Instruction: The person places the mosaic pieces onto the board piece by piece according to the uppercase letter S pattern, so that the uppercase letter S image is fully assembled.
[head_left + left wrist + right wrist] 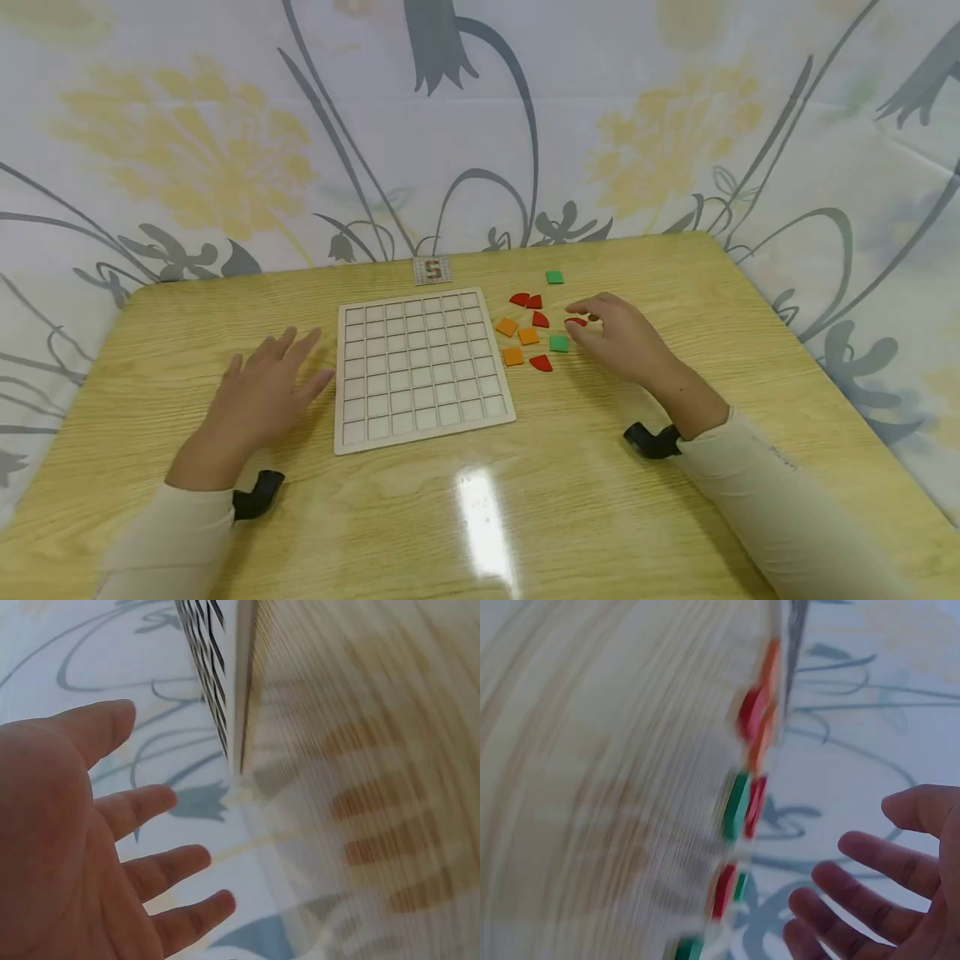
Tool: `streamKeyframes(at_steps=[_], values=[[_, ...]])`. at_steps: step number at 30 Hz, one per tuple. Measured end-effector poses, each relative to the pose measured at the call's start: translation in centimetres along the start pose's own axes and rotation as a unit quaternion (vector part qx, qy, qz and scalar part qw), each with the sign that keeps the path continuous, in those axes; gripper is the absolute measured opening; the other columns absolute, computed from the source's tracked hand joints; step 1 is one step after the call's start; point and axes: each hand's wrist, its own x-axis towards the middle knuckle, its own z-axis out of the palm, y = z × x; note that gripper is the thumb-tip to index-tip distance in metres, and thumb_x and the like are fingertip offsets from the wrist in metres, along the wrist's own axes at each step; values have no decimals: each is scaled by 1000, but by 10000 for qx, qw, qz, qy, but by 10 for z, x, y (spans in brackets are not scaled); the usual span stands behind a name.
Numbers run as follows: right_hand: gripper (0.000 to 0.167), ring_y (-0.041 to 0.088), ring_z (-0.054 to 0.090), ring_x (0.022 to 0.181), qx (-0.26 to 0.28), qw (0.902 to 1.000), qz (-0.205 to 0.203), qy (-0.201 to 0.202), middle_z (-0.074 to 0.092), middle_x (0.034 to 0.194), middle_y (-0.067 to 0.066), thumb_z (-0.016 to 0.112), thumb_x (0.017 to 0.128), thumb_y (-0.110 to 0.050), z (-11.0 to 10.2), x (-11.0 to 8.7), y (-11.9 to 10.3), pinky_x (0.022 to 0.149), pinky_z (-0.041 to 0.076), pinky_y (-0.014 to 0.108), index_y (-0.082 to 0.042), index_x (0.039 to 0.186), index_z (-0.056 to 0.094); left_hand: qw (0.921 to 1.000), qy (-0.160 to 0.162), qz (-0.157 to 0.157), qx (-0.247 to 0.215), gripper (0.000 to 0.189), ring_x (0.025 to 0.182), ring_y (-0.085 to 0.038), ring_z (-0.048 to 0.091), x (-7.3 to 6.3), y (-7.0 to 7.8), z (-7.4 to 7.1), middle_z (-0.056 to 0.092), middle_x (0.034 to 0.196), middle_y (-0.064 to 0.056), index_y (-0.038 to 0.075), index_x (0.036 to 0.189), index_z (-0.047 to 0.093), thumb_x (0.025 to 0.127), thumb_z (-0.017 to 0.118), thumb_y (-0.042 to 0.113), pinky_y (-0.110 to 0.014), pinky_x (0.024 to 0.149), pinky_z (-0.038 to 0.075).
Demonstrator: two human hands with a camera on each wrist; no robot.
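Observation:
A pale wooden board (427, 367) with a grid of square cells lies on the table. My left hand (262, 396) is spread just beside its left edge, and the left wrist view shows no object in that hand. My right hand (626, 342) hovers over the right end of a scatter of flat pieces, fingers loosely bent and holding nothing. A red quarter-round piece (576, 322) lies by its fingertips, partly hidden. Other red quarter-round pieces (541, 320), orange squares (528, 336) and green squares (558, 343) lie between board and hand.
A small card (432, 269) with a coloured pattern on a grid lies behind the board. One green square (554, 277) sits apart near the table's back edge. Patterned cloth (480, 125) hangs behind the wooden table (375, 525).

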Motion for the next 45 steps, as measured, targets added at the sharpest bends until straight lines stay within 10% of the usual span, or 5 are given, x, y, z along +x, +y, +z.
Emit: streamKeyframes(at_steps=[8, 26, 45], values=[[18, 18, 57, 76, 105, 9995, -265, -105, 70, 99, 9, 67, 96, -19, 23, 6, -16, 68, 49, 30, -6, 107, 75, 9993, -243, 163, -216, 67, 146, -56, 19, 6, 17, 9, 21, 164, -25, 14, 160, 26, 105, 48, 44, -76, 112, 8], [26, 16, 55, 76, -229, 9947, -616, -790, 66, 88, 4, 76, 88, -12, 35, 6, -16, 71, 49, 30, -2, 112, 74, 9968, -610, 283, -424, 67, 149, -55, 11, 9, 12, 18, 17, 167, -19, 17, 160, 27, 104, 50, 44, -77, 112, 5], [16, 15, 58, 77, -671, 9921, -855, -623, 72, 92, 4, 74, 89, -12, 38, 5, -13, 74, 52, 33, -3, 102, 76, 9960, -555, 493, -505, 65, 150, -54, 6, 11, 19, 24, 19, 167, -16, 21, 159, 31, 102, 53, 44, -78, 112, 4]])
